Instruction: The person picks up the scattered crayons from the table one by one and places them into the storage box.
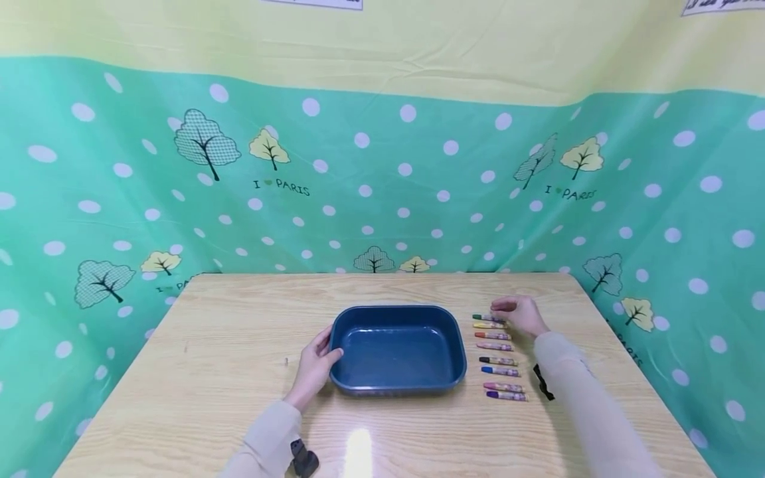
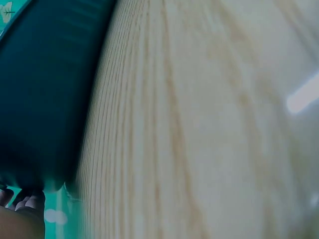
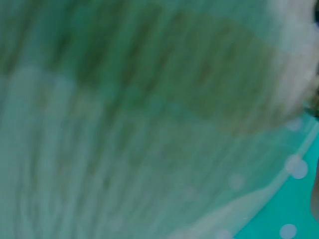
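A dark blue rectangular tray with rounded corners stands on the table in the head view. My left hand grips its left side, thumb over the rim and fingers along the outer wall. In the left wrist view the tray's dark wall fills the upper left, with fingertips low at its end. To the right of the tray, crayons lie in a column. My right hand pinches the green crayon at the far end, covering its right part. The yellow crayon lies just below it.
Nearer me in the column lie orange, light pink, black, blue, pink and purple crayons. A green patterned curtain hangs behind the wooden table. The right wrist view is mostly blurred.
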`<state>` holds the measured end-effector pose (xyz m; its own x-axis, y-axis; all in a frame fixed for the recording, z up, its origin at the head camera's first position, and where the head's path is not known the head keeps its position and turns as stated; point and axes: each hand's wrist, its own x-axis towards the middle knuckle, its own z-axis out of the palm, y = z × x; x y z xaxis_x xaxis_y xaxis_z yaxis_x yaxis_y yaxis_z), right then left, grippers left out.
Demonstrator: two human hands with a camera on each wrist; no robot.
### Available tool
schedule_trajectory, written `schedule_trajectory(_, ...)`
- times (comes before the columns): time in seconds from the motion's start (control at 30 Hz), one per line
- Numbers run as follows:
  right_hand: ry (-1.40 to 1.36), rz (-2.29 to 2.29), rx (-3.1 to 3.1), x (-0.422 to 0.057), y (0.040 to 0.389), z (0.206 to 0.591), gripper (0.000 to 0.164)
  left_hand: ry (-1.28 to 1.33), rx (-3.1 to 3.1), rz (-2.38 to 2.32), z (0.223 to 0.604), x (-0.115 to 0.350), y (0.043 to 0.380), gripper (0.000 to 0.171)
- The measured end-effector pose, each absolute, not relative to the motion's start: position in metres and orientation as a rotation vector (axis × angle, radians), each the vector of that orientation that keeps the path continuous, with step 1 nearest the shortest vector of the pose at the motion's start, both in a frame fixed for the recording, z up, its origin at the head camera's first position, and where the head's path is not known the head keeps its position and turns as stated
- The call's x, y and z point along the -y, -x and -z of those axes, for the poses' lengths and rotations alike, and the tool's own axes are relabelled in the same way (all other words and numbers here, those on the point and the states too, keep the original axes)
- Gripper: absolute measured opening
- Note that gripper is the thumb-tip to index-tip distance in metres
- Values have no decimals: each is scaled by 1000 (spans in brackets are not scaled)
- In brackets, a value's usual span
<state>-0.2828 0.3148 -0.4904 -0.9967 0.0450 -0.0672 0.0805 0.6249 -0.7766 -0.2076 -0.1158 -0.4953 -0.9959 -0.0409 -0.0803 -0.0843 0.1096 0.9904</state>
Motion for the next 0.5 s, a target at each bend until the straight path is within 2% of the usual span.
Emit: schedule_trajectory(0.5,-127,1226,-2787,-314,295,506,24,128,-2308,-2071,499,117,207,56)
